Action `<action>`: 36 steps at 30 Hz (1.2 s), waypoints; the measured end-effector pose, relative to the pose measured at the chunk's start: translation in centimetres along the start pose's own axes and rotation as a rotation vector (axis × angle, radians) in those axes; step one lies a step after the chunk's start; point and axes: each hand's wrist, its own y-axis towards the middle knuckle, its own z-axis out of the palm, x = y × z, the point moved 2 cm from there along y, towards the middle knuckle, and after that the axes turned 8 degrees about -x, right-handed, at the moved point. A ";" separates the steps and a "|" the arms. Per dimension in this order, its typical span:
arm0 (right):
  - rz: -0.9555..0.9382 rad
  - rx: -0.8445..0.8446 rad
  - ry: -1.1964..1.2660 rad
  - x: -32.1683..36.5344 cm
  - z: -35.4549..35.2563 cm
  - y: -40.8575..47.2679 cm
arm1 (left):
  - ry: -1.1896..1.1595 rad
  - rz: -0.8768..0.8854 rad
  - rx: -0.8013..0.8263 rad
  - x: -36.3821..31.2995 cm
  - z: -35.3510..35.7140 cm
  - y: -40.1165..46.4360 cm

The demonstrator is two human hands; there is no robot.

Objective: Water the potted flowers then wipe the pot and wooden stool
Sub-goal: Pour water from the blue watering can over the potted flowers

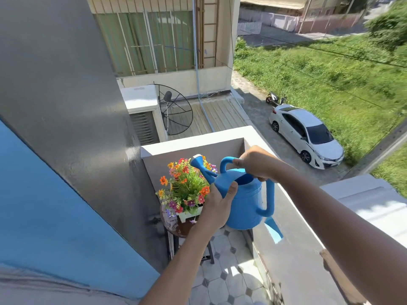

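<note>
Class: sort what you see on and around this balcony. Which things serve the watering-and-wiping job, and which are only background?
Job: watering can, held by both hands (left hand, right hand); flowers; white pot; stool.

Background: car, satellite dish, scooter, grass.

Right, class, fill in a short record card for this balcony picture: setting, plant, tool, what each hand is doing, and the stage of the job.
setting: tiled balcony above a street
plant: potted flowers in a white pot on a wooden stool
tool: blue watering can, spout over the blooms
left hand: supports the can's body
right hand: grips the top handle
stage: watering; no water visible; wiping not yet begun
</note>
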 end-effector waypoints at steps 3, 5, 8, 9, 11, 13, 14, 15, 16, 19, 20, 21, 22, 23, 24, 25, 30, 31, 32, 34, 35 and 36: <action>-0.018 0.014 0.272 -1.3 1.3 -0.5 | -0.009 0.018 -0.031 0.5 -0.4 -0.2; -0.005 0.019 0.447 -2.3 2.1 -1.3 | 0.004 0.022 -0.046 0.9 -0.1 0.1; 0.031 0.007 0.560 -4.1 3.6 -2.3 | 0.081 0.040 -0.077 1.8 1.0 0.6; 0.052 -0.007 0.575 -4.8 4.0 -2.5 | 0.102 0.048 -0.076 1.9 1.5 0.7; 0.114 -0.040 0.628 -6.6 4.8 -2.8 | 0.144 0.060 -0.069 2.3 2.8 1.1; 0.190 -0.079 0.705 -8.5 5.4 -3.1 | 0.205 0.075 -0.049 2.9 4.4 1.9; 0.219 -0.099 0.765 -9.5 5.8 -3.4 | 0.245 0.086 -0.037 3.0 5.3 2.3; 0.247 -0.123 0.839 -10.5 6.1 -3.6 | 0.285 0.091 -0.026 3.0 6.3 2.7; 0.276 -0.154 0.919 -11.5 6.4 -3.7 | 0.312 0.104 -0.005 2.7 7.3 3.0; 0.366 -0.261 1.087 -14.6 6.2 -4.3 | 0.312 0.100 0.090 1.6 10.7 3.6; 0.390 -0.294 1.127 -15.6 6.0 -4.5 | 0.271 0.087 0.130 1.5 12.0 3.9; 0.415 -0.331 1.162 -16.7 5.7 -4.7 | 0.219 0.066 0.167 1.6 13.5 4.3; 0.444 -0.372 1.189 -17.8 5.4 -4.7 | 0.196 0.044 0.203 1.5 14.9 4.6; 0.476 -0.413 1.206 -18.9 5.1 -4.6 | 0.187 0.023 0.236 1.6 16.3 5.2; 0.509 -0.454 1.214 -20.0 4.8 -4.4 | 0.189 0.020 0.272 1.5 17.8 5.6; 0.541 -0.491 1.207 -21.1 4.6 -4.1 | 0.198 0.022 0.306 1.4 19.3 6.1; 0.678 -0.608 0.942 -26.6 3.3 -2.8 | 0.286 0.093 0.487 0.9 25.9 8.8; 0.692 -0.597 0.926 -27.6 3.2 -2.6 | 0.293 0.090 0.514 1.4 27.1 9.6; 0.700 -0.578 0.938 -28.6 3.1 -2.4 | 0.309 0.085 0.532 1.4 28.1 10.0; 0.708 -0.555 0.996 -30.3 2.9 -2.1 | 0.283 0.075 0.583 1.8 30.0 11.1; 0.710 -0.550 1.022 -31.0 2.8 -1.9 | 0.255 0.072 0.604 1.8 30.8 11.5; 0.710 -0.543 1.036 -31.7 2.7 -1.7 | 0.235 0.072 0.615 1.6 31.4 11.9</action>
